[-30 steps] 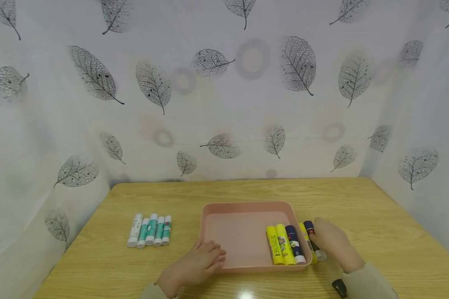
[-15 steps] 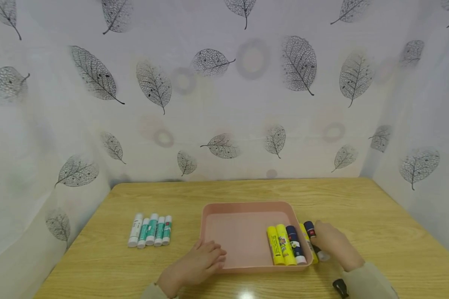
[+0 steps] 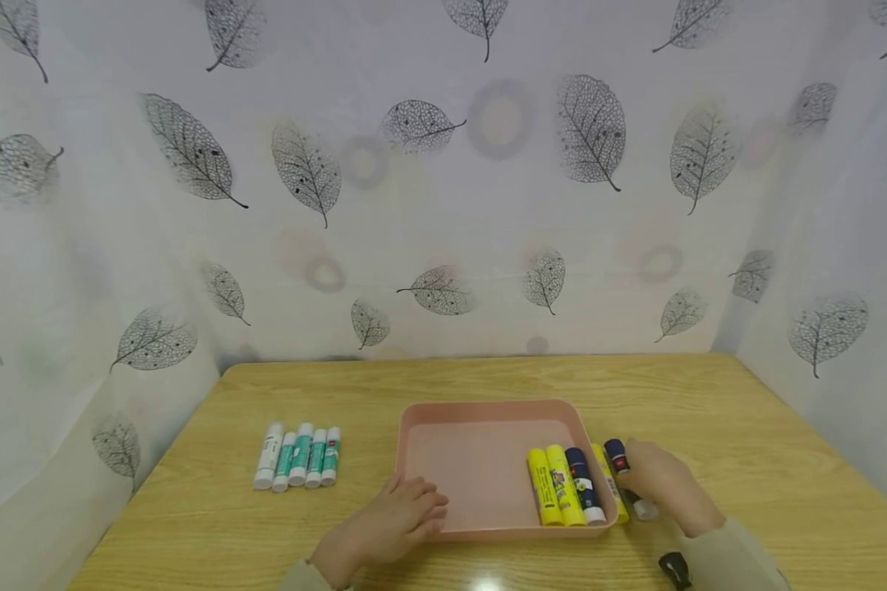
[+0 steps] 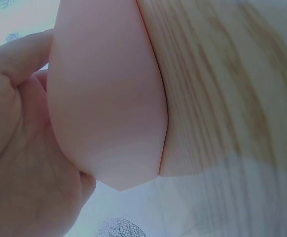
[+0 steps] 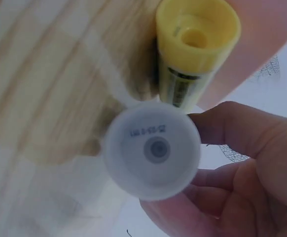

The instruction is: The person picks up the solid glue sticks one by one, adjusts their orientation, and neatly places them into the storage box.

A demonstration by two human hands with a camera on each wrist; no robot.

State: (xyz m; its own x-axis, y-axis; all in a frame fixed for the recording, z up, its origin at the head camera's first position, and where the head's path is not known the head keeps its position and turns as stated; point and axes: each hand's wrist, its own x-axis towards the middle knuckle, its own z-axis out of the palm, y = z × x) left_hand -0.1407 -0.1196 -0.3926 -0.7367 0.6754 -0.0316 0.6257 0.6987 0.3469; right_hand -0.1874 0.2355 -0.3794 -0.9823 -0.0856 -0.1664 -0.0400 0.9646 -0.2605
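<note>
The right hand [image 3: 658, 476] pinches a navy glue stick [image 3: 616, 451] between thumb and fingers, beyond the right wall of the pink tray [image 3: 488, 413]; compared with a second ago, the stick sits slightly farther from the neighbouring yellow glue stick [image 3: 608, 483], which suggests that the two are being parted, though whether it clears the surface [image 3: 754, 460] cannot be told. The left hand [image 3: 399, 513], its fingers loosely extended over the tray's near-left rim, keeps its place, as do the three glue sticks [image 3: 560, 484] lying inside.
</note>
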